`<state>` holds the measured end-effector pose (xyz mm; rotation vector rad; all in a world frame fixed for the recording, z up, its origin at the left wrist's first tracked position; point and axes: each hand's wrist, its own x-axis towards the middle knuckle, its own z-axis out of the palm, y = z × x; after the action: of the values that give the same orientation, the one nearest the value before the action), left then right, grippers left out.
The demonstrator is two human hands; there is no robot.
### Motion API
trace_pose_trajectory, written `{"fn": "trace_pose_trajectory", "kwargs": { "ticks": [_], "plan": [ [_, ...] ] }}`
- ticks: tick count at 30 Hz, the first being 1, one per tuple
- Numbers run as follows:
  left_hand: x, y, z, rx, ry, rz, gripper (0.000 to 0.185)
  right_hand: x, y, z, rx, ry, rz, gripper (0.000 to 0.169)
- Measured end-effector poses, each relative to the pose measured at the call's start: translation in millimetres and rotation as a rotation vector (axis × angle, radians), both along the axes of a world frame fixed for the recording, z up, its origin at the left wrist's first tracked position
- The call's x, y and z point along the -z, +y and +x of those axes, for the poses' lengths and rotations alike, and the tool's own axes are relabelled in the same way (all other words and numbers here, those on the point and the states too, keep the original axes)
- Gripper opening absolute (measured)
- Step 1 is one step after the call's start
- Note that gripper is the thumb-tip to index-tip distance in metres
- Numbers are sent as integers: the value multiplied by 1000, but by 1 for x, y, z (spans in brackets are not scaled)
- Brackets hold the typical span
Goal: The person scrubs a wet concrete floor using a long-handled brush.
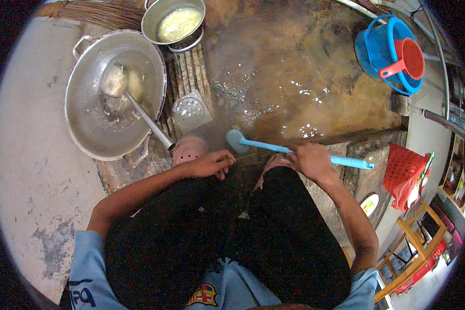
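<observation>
My right hand (314, 162) grips the ribbed handle of a light blue long-handled brush (269, 146). The brush's round, pale head (237, 140) points left, just above the dark wet floor between my feet. My left hand (213, 164) hangs over my left knee with loosely bent fingers and holds nothing visible. Close to it is a pink perforated clog (190, 150). A large metal wok (86, 112) sits to the left, with cloudy liquid and scraps inside. Resting in it is a ladle (114, 80), its tubular metal handle (149, 122) reaching over the rim towards my left foot.
A metal pot (149, 29) of yellowish liquid stands beyond the wok, near a stick broom (97, 15). A square translucent piece (191, 112) lies on wooden slats (193, 73). Across the wet floor (279, 69), a blue bucket (372, 58) holds a red dipper (412, 58). A red basket (405, 166) stands right.
</observation>
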<state>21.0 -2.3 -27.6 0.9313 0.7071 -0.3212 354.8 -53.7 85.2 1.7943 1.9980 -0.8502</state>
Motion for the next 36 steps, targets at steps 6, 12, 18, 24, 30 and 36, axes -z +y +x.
{"fn": "trace_pose_trajectory", "kwargs": {
  "ticks": [6,12,18,24,30,36],
  "plan": [
    [0,1,-1,-16,-20,-23,32,-24,15,14,-15,-54,88,31],
    [2,1,-1,-9,-30,-16,33,-50,67,35,234,-81,133,31],
    [3,0,-2,-10,-44,-2,32,-25,136,51,255,58,484,35],
    [6,-1,-3,-11,-33,-3,32,48,182,48,298,157,476,34],
    [-1,3,-2,12,44,7,35,88,146,48,446,434,121,35],
    [-1,4,-1,6,2,6,35,100,56,53,511,586,-80,33]
  ]
}}
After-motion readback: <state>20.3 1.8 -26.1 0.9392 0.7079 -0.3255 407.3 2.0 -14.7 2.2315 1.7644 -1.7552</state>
